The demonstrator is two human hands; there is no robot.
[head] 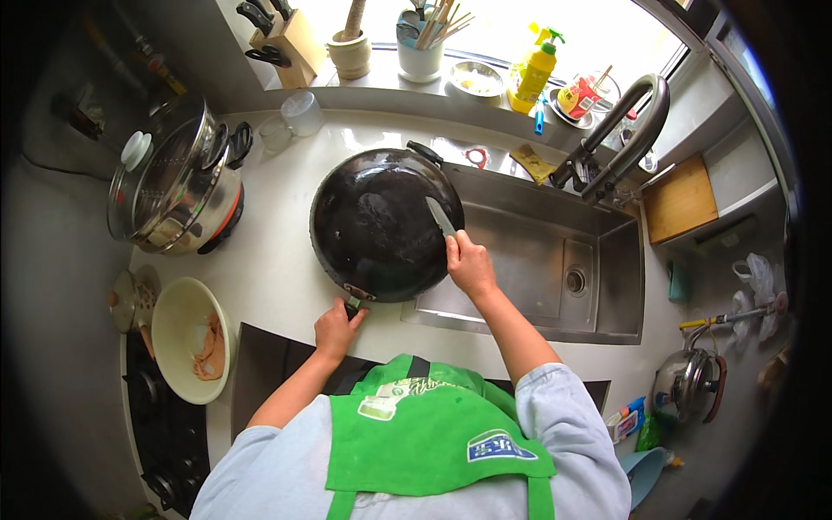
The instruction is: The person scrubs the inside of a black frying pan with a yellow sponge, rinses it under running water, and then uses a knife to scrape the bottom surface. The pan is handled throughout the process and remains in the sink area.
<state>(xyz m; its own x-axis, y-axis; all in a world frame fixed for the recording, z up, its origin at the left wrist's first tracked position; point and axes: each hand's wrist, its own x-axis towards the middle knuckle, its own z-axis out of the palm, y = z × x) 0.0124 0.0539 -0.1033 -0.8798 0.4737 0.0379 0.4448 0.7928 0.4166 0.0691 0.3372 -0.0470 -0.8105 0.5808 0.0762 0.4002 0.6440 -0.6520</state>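
Observation:
A black wok (pixel 383 227) with a scuffed, shiny surface rests on the white countertop, partly over the sink's left edge. I cannot tell whether its inside or underside faces up. My left hand (pixel 338 330) grips its long handle (pixel 351 308) at the near side. A short dark loop handle (pixel 425 153) sticks out at the far side. My right hand (pixel 470 265) holds a grey metal blade (pixel 441 216), a knife or scraper whose grip is hidden in my fingers. The blade lies over the wok's right part, seemingly touching it.
A stainless steel sink (pixel 513 266) with a black faucet (pixel 643 123) lies right. Left stand a lidded steamer pot (pixel 175 188), a cream bowl (pixel 166 338) holding raw meat (pixel 211 351), and a gas hob (pixel 166 429). Bottles and utensils line the windowsill (pixel 351 97).

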